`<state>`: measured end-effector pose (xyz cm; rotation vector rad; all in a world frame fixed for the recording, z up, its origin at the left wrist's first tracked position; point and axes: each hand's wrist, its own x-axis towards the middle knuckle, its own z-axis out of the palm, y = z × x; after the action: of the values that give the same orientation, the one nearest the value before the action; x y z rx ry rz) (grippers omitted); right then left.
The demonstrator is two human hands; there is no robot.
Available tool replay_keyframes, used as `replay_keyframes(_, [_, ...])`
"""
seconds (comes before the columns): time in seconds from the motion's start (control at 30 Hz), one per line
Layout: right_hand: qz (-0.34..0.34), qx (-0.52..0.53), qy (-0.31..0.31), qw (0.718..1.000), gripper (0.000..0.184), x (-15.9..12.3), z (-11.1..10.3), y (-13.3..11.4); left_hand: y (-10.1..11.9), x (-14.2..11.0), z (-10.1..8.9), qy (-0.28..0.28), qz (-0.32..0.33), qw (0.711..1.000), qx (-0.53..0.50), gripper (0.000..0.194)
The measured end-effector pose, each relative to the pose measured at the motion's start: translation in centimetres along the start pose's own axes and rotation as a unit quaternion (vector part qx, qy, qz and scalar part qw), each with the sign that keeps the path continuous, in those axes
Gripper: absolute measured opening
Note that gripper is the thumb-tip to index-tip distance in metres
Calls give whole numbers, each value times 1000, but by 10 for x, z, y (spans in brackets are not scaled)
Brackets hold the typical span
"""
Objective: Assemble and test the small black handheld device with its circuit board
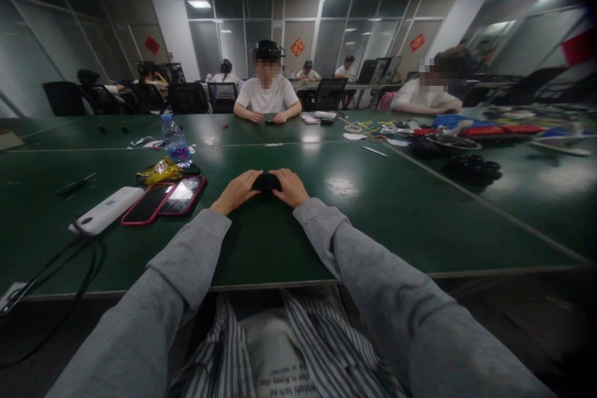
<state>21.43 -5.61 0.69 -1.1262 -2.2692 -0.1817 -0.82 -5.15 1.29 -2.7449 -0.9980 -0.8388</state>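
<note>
A small black flat object (266, 183) lies at the middle of the green table, gripped at its two ends; its kind cannot be made out. My left hand (237, 191) closes on the left end, thumb along the near edge and fingers over the far side. On the right end my right hand (291, 188) has the same hold. Both wrists rest low over the tabletop. To the left of my left hand lie two phones with red-pink edges, one showing a dark screen (148, 204) and the other a bright, reflecting one (183, 194).
Left of the phones is a white power bank (106, 210) with a black cable (93, 261) hanging over the table edge. Behind stand a yellow wrapper (160, 171) and a plastic bottle (174, 138). A person (268, 96) sits opposite; tangled cables and bags (466, 130) cover the far right.
</note>
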Motion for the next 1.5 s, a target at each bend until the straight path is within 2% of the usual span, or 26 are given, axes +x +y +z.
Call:
replay_keyframes(0.23, [11,31,14,999,52,1,5,4,3,0,-2,10,18,1000,0,51])
replay_keyframes(0.4, [17,122,36,992,59,1,13,11,3,1,-3,23,41,998,36,48])
replay_keyframes(0.57, [75,260,50,961,64,1,17,17,3,2,-6,30,64,994,79,44])
replay_keyframes(0.67, [105,328,21,939,66,2,19,21,6,2,-9,30,78,992,97,43])
replay_keyframes(0.77, [101,356,-5,929,62,2,19,22,7,1,-10,34,82,991,100,41])
replay_keyframes(0.87, [96,358,-8,929,62,2,18,21,4,0,-8,60,35,994,83,50])
replay_keyframes(0.93, [95,351,-8,931,62,2,17,21,0,-2,-4,84,-38,994,56,67])
replay_keyframes(1.0, [89,344,-10,935,62,2,17,21,-4,-4,1,72,-123,990,8,80])
replay_keyframes(1.07, [80,333,-8,939,61,2,17,21,-5,-6,6,54,-195,978,-57,84])
replay_keyframes(1.13, [70,321,-4,945,60,1,18,22,-4,-7,11,51,-234,962,-129,82])
replay_keyframes(1.23, [57,299,1,952,59,1,19,22,-3,-6,15,63,-269,928,-252,77])
replay_keyframes(1.37, [53,290,7,955,58,1,20,22,-6,-4,15,41,-310,849,-425,79])
replay_keyframes(1.5, [53,288,21,956,57,2,19,22,-9,-1,6,8,-320,809,-494,85])
